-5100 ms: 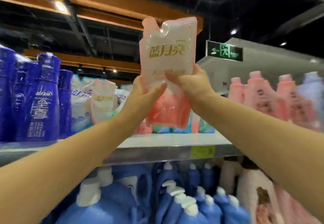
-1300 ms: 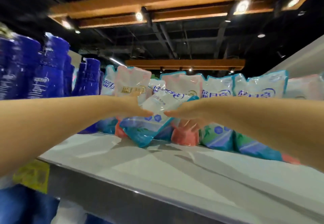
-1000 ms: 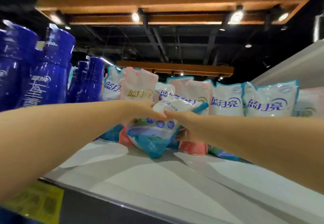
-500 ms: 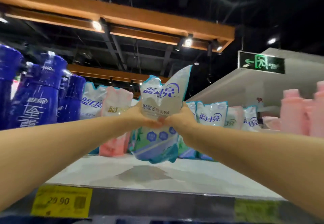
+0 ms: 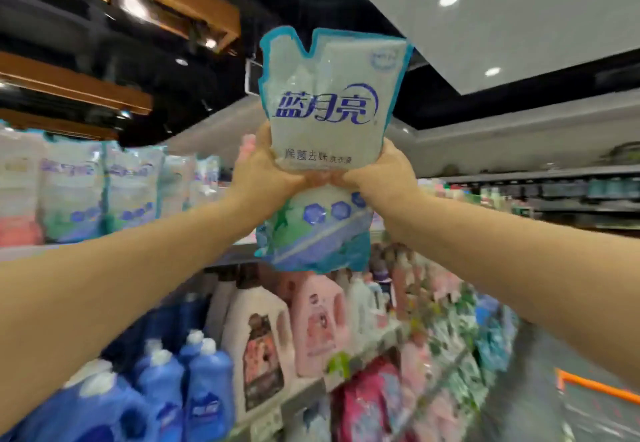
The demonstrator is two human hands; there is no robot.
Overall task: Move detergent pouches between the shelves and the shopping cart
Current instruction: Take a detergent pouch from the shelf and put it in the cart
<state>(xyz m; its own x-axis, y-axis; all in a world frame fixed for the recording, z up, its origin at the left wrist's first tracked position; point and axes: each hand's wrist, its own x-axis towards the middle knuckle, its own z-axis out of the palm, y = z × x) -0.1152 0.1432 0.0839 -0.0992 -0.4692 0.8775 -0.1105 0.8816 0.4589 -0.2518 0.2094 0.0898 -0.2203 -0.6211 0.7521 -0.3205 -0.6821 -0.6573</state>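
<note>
lifted off the top shelf [image 5: 239, 251] since half a second ago, the teal-edged detergent pouch [image 5: 325, 123] now hangs upright in the air, clear of the row it came from. the left hand [image 5: 258, 176] and right hand [image 5: 386, 171] both hold it at its middle, fingers curled round its sides and thumbs nearly meeting across its front. left of the pouch, more pouches [image 5: 104, 192] stand in a row on that shelf. below the pouch, pink bottles [image 5: 315, 324] fill a lower shelf, with blue bottles [image 5: 204, 382] to its lower left. lower right of the pouch, a blurred orange cart rim [image 5: 595, 386] shows.
</note>
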